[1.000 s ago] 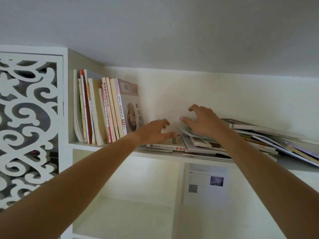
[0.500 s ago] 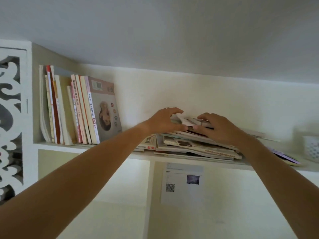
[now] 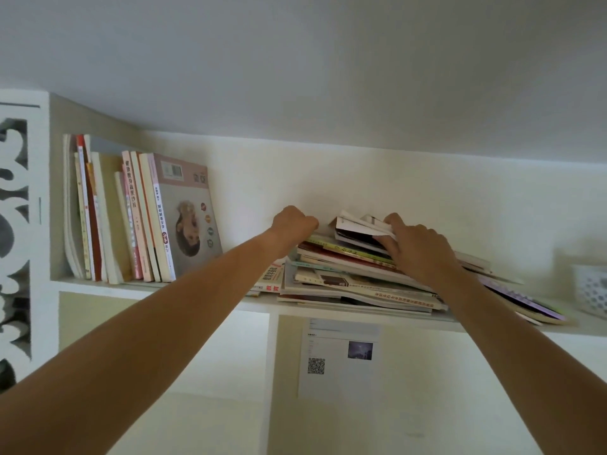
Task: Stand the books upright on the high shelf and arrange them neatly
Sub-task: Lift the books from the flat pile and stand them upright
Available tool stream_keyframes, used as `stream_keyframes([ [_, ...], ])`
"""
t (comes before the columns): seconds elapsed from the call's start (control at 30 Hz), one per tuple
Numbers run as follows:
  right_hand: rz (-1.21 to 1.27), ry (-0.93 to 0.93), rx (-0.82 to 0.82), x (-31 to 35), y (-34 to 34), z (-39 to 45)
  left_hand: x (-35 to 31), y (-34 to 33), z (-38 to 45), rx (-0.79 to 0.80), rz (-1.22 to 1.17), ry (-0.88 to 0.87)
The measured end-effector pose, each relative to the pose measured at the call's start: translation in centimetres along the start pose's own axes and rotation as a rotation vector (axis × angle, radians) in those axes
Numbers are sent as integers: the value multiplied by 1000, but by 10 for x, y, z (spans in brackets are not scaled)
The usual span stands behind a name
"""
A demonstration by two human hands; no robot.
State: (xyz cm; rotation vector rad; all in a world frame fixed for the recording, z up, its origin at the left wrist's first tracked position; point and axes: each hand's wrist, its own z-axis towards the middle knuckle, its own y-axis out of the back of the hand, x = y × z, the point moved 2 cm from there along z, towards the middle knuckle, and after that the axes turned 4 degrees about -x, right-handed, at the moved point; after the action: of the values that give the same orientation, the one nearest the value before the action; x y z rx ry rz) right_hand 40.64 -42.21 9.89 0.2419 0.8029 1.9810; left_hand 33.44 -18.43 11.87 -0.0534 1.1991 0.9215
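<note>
Both hands reach into a flat pile of books on the high shelf

The messy stack of thin paperbacks lies flat on the white shelf, right of an upright row of books. The left hand curls at the stack's left edge, grip unclear; the right hand grips the lifted top booklet. A white perforated basket stands far right.

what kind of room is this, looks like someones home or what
Probably a home, a study or living room: a white built-in high shelf under the ceiling, upright books, a carved white lattice panel.
</note>
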Motion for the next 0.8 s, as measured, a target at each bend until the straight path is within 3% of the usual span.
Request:
stream_keyframes([
  [0.1,-23,3,-52,3,-2,0,0,1,-1,-91,-93,144],
  [0.2,-34,35,-46,3,-3,0,-3,-4,2,4,-221,232],
  [0.37,181,109,179,-9,4,2,-6,-9,9,89,-210,256],
  [0.43,194,127,161,-9,4,3,-15,-13,6,-46,105,86],
  [0.5,129,141,65,-5,-1,1,-35,-18,-3,-108,236,-291],
  [0.57,60,118,-8,0,-6,-2,-54,-25,-20,192,223,-657],
  [0.6,32,106,-27,0,-8,-3,-58,-29,-25,323,346,-756],
  [0.67,5,90,-48,1,-10,-1,-56,-38,-19,369,647,-868],
  [0.8,77,108,-64,4,-5,3,-58,-43,-10,87,856,-985],
])
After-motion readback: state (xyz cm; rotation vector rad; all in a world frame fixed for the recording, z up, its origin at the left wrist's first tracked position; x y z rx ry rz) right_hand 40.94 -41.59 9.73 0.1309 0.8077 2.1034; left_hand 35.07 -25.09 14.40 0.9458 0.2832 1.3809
